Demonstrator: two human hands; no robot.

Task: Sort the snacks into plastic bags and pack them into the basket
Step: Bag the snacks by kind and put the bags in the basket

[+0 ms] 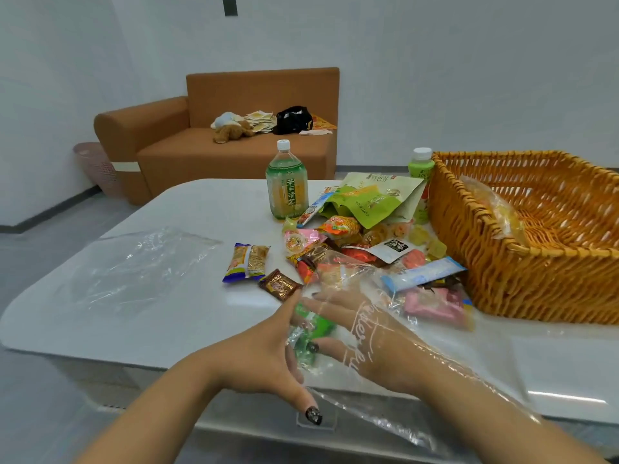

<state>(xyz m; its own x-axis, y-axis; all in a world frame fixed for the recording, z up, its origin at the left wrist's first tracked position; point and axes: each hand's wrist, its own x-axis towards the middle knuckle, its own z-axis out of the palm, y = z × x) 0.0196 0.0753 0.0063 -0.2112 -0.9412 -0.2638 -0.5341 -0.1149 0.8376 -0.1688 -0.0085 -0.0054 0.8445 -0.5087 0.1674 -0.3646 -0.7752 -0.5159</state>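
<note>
My right hand (361,333) is inside a clear plastic bag (402,390) that sleeves my forearm, fingers around green-wrapped candies (315,326). My left hand (268,356) presses against the bag's outside near those candies, thumb down at the table edge. A pile of snacks (355,242) lies beyond, with a purple-edged biscuit pack (247,262) and a brown candy (279,285) set apart. The wicker basket (549,262) stands at right with one filled bag (495,209) inside.
A second clear bag (134,262) lies flat on the white table (187,316) at left. A green tea bottle (286,185) and a smaller green bottle (421,165) stand behind the pile. An orange sofa (187,145) is beyond the table.
</note>
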